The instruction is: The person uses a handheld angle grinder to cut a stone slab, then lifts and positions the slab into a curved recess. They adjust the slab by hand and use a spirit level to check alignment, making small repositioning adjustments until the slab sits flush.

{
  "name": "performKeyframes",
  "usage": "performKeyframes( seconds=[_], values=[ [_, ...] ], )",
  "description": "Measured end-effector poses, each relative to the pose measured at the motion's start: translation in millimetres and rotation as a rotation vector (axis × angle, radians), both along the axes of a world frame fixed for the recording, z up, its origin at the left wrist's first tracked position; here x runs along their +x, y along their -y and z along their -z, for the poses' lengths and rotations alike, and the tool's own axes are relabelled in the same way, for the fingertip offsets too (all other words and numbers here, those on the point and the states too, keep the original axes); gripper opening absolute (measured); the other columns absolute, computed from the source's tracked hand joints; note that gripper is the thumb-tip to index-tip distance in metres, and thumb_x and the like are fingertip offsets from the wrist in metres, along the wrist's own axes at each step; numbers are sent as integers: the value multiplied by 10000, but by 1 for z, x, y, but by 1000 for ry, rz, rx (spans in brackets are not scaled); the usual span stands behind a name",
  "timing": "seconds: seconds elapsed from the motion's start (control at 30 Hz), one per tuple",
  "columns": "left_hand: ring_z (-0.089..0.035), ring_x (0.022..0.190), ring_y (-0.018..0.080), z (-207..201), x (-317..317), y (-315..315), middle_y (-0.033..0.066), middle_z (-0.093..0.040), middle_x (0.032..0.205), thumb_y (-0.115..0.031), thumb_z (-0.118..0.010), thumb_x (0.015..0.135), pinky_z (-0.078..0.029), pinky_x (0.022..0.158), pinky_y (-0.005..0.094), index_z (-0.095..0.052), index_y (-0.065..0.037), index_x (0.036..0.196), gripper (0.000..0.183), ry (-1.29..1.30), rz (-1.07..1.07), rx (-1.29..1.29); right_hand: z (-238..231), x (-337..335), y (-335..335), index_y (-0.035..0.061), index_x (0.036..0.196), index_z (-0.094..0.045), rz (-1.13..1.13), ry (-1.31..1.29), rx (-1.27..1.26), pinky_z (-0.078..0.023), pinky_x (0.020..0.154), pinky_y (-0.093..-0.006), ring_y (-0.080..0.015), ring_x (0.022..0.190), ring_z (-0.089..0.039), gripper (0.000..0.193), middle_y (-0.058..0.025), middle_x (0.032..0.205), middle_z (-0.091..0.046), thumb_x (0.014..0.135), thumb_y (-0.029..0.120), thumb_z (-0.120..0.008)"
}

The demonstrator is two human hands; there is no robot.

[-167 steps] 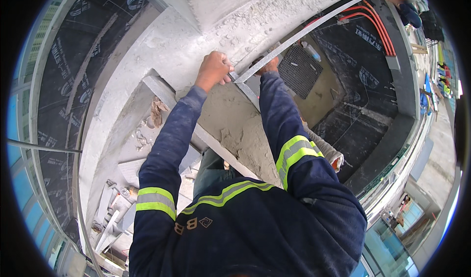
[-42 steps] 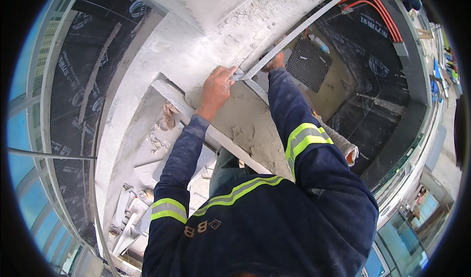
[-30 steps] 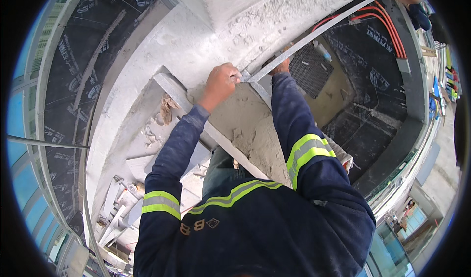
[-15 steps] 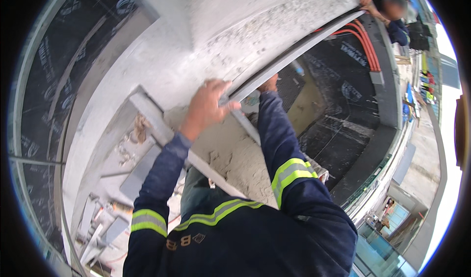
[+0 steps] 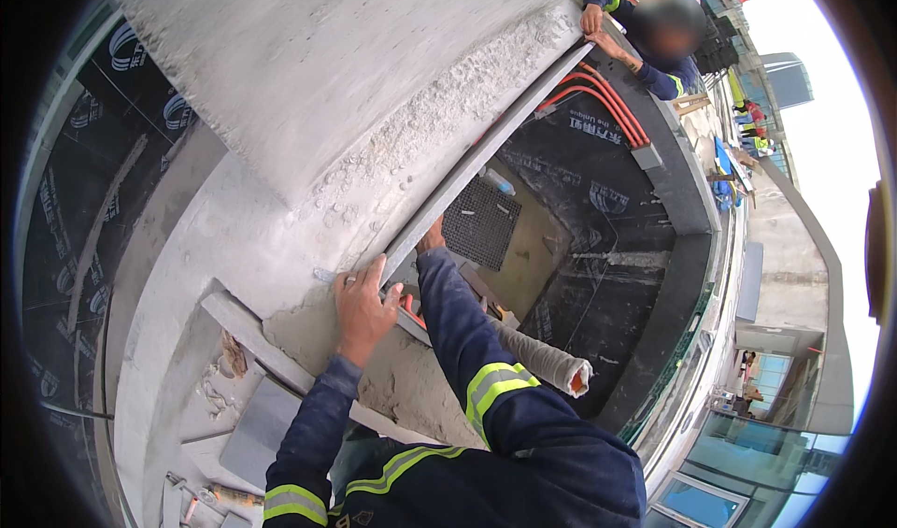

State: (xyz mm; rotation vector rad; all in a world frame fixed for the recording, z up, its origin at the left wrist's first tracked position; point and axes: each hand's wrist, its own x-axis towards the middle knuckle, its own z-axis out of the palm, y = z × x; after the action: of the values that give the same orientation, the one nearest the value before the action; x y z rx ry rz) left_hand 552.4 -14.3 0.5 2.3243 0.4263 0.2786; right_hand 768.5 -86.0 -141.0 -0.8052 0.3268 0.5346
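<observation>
A long, narrow grey stone slab (image 5: 486, 164) runs along the rough concrete ledge, from near me to the far right. My left hand (image 5: 364, 311) lies against its near end with fingers spread and the thumb apart. On the slab's inner side, over the pit, my right hand (image 5: 432, 236) grips its edge; the fingertips are partly hidden by the slab. At the far end, a co-worker's hands (image 5: 598, 31) touch the same slab.
Right of the slab is a black-lined pit (image 5: 598, 248) with orange conduits (image 5: 607, 98), a dark grid mat (image 5: 478, 220) and a wrapped pipe (image 5: 551, 364). A concrete wall (image 5: 374, 61) rises on the left. Lower left lie grey slabs (image 5: 271, 430) and tools (image 5: 229, 495).
My left hand has come down from a blurred, raised position onto the slab's near end. My right hand stays at its inner edge. The view has shifted, showing more of the pit.
</observation>
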Motion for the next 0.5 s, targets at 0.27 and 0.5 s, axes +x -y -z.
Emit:
performKeyframes(
  seconds=[0.27,0.5],
  values=[
    [-681,1007,329,-3,3,10,171,-733,1092,-171,-677,929,-374,1047,495,-604,-33,1326,426,-122,-52,90,11,6,13,30,1525,-405,-27,15,36,-518,1066,-538,-397,1261,-601,741,-223,1432,-555,1071,603,-286],
    [-657,1053,319,7,0,11,161,-727,1089,-159,-669,931,-359,1051,514,-606,-41,1317,408,-117,-72,143,7,2,-3,18,1501,-446,63,23,20,-545,1032,-510,-385,1213,-632,648,-202,1393,-596,1079,501,-351]
  ],
)
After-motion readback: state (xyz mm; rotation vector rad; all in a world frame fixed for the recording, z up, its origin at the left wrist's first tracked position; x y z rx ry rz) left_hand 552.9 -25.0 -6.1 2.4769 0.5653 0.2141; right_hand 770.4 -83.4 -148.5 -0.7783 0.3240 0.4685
